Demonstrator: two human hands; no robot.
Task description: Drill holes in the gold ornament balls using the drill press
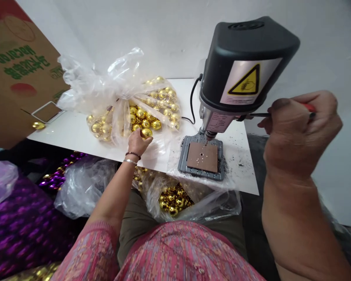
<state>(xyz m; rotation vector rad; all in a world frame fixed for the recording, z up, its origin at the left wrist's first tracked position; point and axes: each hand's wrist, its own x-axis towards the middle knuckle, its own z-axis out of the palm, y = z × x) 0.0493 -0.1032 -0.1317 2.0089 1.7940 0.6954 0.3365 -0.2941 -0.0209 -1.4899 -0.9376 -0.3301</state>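
Note:
At the mouth of a clear plastic bag (114, 89) on the table, my left hand (138, 143) is closed on a shiny gold ball (146, 133). Behind it, many more gold balls (142, 115) fill the bag. My right hand (301, 128) wraps round the lever handle (259, 115) of a black bench drill press (245, 66); a bit of red shows at the grip. Under the drill's chuck (210, 135) lies a square brown board (203, 157) with a small hole, resting on the grey metal base (185, 158).
A second clear bag (216, 207) of gold balls sits at my lap. To the left are a cardboard box (20, 70), a loose gold ball (39, 125) and a bag of purple balls (26, 230). The drill's black cord (192, 97) runs behind it. Dark shavings litter the white table (245, 168).

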